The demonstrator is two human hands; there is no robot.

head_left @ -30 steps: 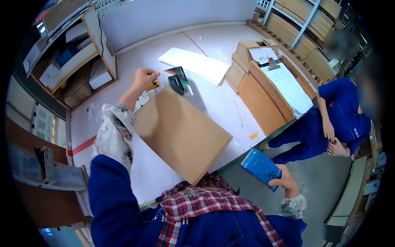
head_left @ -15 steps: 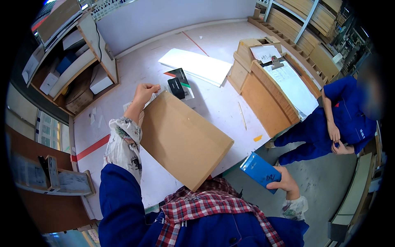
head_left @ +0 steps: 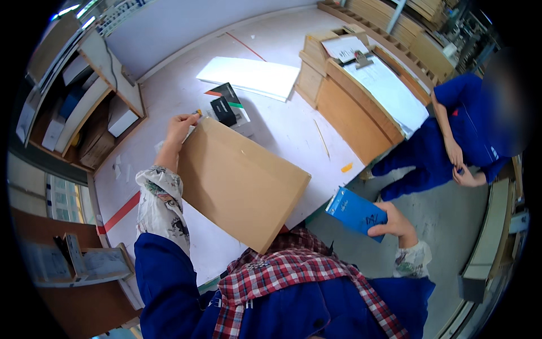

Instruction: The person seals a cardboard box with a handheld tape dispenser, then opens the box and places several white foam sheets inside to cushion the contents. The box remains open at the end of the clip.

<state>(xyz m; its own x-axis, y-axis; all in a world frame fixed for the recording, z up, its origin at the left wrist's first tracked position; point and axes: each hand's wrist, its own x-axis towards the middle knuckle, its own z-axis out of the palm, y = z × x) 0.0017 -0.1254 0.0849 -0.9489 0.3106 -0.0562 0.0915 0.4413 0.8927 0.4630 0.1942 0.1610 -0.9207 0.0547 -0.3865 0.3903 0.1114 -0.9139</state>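
A flat brown cardboard box (head_left: 240, 183) lies at a slant on the table's near edge, its near corner against my body. By its far left corner is my left hand (head_left: 182, 129), fingers pinched together around a small yellowish bit that I cannot make out. Off to the right, beyond the table edge, my right hand (head_left: 395, 221) grips a blue, flat, block-shaped tool (head_left: 357, 213) with dark handwriting and a pale, toothed-looking end. Just beyond the cardboard box sit a small black box (head_left: 223, 112) and a black-and-white printed packet (head_left: 230, 93).
A stack of white sheets (head_left: 248, 76) lies farther back. At the right stands a wooden stand (head_left: 350, 107) with a clipboard of papers (head_left: 389, 93). A pencil (head_left: 322, 138) rests before it. Wooden shelves (head_left: 101, 96) stand left. A person in blue (head_left: 451, 124) stands at right.
The view has shifted, so the table things sit farther left and higher. My left hand stays by the box corner, a yellowish bit now showing at its fingertips. The blue tool remains in my right hand.
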